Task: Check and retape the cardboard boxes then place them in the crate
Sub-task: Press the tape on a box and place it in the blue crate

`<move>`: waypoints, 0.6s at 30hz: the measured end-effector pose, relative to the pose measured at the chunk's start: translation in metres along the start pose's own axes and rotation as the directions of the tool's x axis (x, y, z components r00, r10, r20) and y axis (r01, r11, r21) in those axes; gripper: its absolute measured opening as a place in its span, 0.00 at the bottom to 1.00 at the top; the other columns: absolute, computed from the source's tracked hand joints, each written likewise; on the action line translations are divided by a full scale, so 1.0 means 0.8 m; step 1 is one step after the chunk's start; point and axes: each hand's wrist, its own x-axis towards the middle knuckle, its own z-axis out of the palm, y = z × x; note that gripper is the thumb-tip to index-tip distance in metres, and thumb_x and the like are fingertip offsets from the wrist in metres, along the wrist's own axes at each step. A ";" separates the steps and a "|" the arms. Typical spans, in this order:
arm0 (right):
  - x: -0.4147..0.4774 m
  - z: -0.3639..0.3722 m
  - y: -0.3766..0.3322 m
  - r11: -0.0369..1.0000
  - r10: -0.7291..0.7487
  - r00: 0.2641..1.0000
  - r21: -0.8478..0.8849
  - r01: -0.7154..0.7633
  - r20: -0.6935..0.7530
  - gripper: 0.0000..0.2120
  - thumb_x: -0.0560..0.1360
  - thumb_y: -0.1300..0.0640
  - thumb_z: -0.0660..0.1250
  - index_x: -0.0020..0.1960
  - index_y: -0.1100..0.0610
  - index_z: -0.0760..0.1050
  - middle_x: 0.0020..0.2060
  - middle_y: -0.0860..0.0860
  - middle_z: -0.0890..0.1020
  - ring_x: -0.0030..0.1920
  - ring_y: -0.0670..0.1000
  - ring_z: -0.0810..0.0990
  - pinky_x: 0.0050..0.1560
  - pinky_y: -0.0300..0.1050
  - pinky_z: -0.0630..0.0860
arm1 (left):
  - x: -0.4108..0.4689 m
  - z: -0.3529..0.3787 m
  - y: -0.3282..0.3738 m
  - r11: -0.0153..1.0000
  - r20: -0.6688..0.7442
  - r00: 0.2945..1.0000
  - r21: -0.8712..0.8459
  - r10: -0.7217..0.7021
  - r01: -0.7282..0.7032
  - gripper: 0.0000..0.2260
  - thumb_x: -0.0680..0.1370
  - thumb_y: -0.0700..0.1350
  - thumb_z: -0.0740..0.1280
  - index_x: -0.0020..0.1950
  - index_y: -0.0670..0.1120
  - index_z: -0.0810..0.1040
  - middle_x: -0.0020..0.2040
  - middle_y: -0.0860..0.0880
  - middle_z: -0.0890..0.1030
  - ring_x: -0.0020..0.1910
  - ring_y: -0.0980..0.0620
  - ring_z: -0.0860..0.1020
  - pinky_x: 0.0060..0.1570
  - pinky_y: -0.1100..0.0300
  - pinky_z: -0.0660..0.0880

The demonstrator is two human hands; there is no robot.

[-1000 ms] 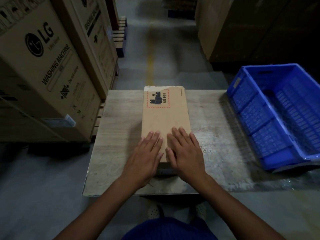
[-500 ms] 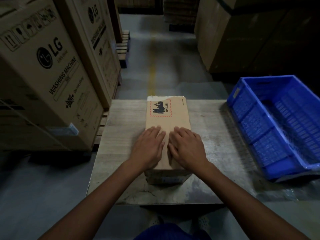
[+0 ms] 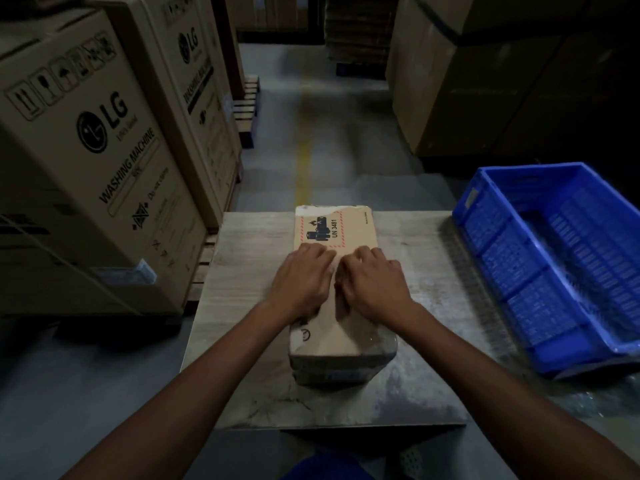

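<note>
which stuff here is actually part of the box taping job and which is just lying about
Job in hand:
cardboard box on the table
left hand and right hand, resting on its top
blue crate

Just about:
LG washing machine cartons
wooden pallet
large cartons at back right

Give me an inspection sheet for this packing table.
Surface: table, worn and stained.
Job's things: box lying flat mid-table, UN 3481 label up; blue crate at the right edge.
Clutter: clear film beside the crate.
Hands: left hand and right hand rest side by side on the box top, fingers bent.
Cables: nothing seen.
Surroundings: washing-machine cartons on the left, pallet, yellow floor line.
</note>
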 end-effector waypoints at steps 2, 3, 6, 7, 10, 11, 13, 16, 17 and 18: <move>0.022 -0.003 0.006 0.999 0.031 0.999 0.029 -0.030 -0.019 0.21 0.83 0.44 0.55 0.71 0.52 0.68 0.68 0.56 0.71 0.67 0.56 0.69 0.63 0.57 0.70 | 0.015 0.002 -0.012 0.999 0.009 0.999 0.019 0.031 -0.031 0.22 0.84 0.51 0.53 0.78 0.47 0.65 0.80 0.44 0.60 0.79 0.43 0.56 0.77 0.48 0.54; 0.029 0.002 0.007 0.998 0.035 0.999 0.050 -0.034 -0.033 0.24 0.83 0.43 0.54 0.75 0.53 0.65 0.73 0.56 0.68 0.71 0.58 0.67 0.66 0.58 0.69 | 0.019 0.006 -0.018 0.999 0.043 0.999 0.028 0.021 -0.022 0.23 0.85 0.51 0.52 0.80 0.49 0.61 0.82 0.46 0.54 0.81 0.46 0.51 0.77 0.49 0.48; 0.031 0.025 0.008 0.997 0.023 0.999 0.073 -0.020 -0.037 0.26 0.84 0.44 0.51 0.79 0.55 0.60 0.78 0.58 0.61 0.78 0.59 0.58 0.73 0.59 0.65 | 0.026 0.017 -0.027 0.999 0.078 0.996 0.012 -0.042 0.041 0.22 0.86 0.50 0.52 0.80 0.50 0.60 0.82 0.49 0.55 0.81 0.50 0.51 0.78 0.51 0.44; 0.031 0.030 0.009 0.997 0.024 0.999 0.073 -0.021 -0.040 0.26 0.84 0.44 0.50 0.79 0.55 0.60 0.79 0.58 0.60 0.79 0.59 0.57 0.73 0.59 0.65 | 0.028 0.019 -0.029 0.999 0.059 0.997 0.002 -0.041 0.041 0.22 0.85 0.50 0.52 0.80 0.50 0.62 0.82 0.50 0.57 0.80 0.50 0.53 0.78 0.51 0.45; 0.030 0.030 0.013 0.995 0.014 0.997 0.097 -0.007 -0.070 0.27 0.84 0.43 0.51 0.78 0.55 0.61 0.78 0.57 0.61 0.78 0.57 0.58 0.72 0.59 0.67 | 0.029 0.020 -0.028 0.997 0.015 0.999 -0.063 -0.042 0.043 0.24 0.83 0.51 0.50 0.78 0.49 0.65 0.81 0.49 0.60 0.80 0.50 0.54 0.78 0.50 0.45; 0.030 0.030 0.014 0.990 0.029 0.996 0.138 -0.017 -0.089 0.27 0.83 0.43 0.53 0.78 0.55 0.61 0.79 0.56 0.61 0.78 0.56 0.58 0.72 0.58 0.67 | 0.029 0.022 -0.029 0.994 0.001 0.999 -0.100 -0.053 0.053 0.25 0.82 0.52 0.50 0.78 0.49 0.65 0.81 0.49 0.60 0.80 0.49 0.54 0.78 0.49 0.46; 0.027 0.032 0.015 0.966 0.113 0.986 0.247 -0.079 -0.123 0.29 0.83 0.43 0.57 0.79 0.55 0.59 0.80 0.56 0.59 0.79 0.56 0.56 0.74 0.57 0.65 | 0.028 0.025 -0.030 0.976 -0.045 0.990 -0.179 -0.134 0.124 0.26 0.82 0.54 0.50 0.80 0.49 0.62 0.82 0.47 0.55 0.81 0.47 0.51 0.79 0.44 0.48; 0.027 0.038 0.022 0.837 0.351 0.936 0.461 -0.295 -0.038 0.36 0.81 0.41 0.62 0.81 0.53 0.52 0.80 0.56 0.58 0.78 0.59 0.60 0.71 0.60 0.67 | 0.022 0.035 -0.032 0.814 -0.019 0.888 -0.408 -0.460 0.413 0.31 0.81 0.59 0.61 0.81 0.51 0.55 0.81 0.46 0.56 0.80 0.44 0.54 0.76 0.41 0.56; 0.029 0.038 0.026 0.743 0.414 0.909 0.559 -0.368 0.047 0.37 0.80 0.40 0.63 0.81 0.54 0.52 0.78 0.56 0.63 0.75 0.60 0.66 0.69 0.61 0.70 | 0.021 0.037 -0.034 0.699 0.025 0.833 -0.529 -0.553 0.480 0.34 0.78 0.61 0.65 0.80 0.50 0.57 0.78 0.45 0.64 0.76 0.43 0.63 0.73 0.41 0.64; 0.028 0.037 0.029 0.637 0.448 0.884 0.646 -0.421 0.134 0.37 0.80 0.39 0.63 0.80 0.55 0.55 0.75 0.56 0.69 0.70 0.60 0.72 0.66 0.60 0.74 | 0.020 0.038 -0.034 0.569 0.090 0.786 -0.640 -0.611 0.516 0.35 0.76 0.62 0.68 0.77 0.49 0.61 0.73 0.46 0.72 0.70 0.43 0.71 0.67 0.42 0.71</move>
